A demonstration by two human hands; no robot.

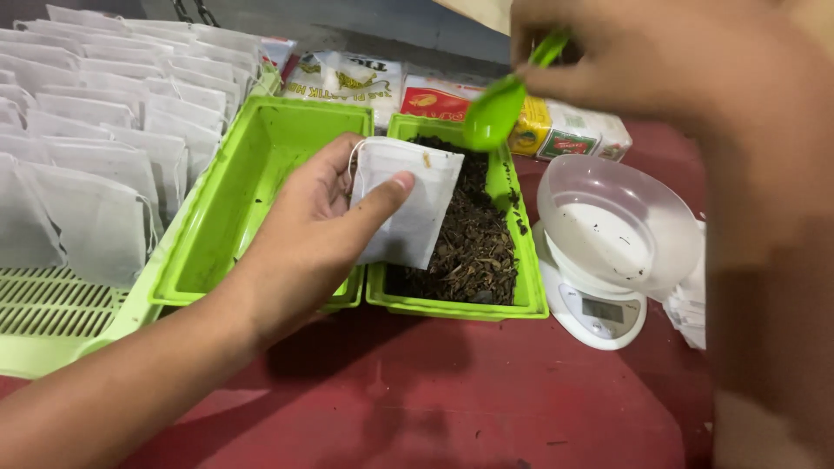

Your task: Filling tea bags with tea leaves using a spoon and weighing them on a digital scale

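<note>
A white pouch (404, 201) is pinched in the left hand (317, 227) above two green trays (508, 306); a green scoop (497, 106) is gripped by the right hand (608, 52). A scale (599, 313), packets (565, 128) and rows of pouches (95, 113) are set on a red tabletop (452, 391).

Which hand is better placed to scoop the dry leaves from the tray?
Probably the right hand: it holds the green spoon just above the tray of dry leaves. The left hand is busy holding the white filter bag.

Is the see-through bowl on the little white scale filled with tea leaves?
No, the clear bowl on the white scale holds only a few dark specks; the loose leaves lie in the green tray.
</note>
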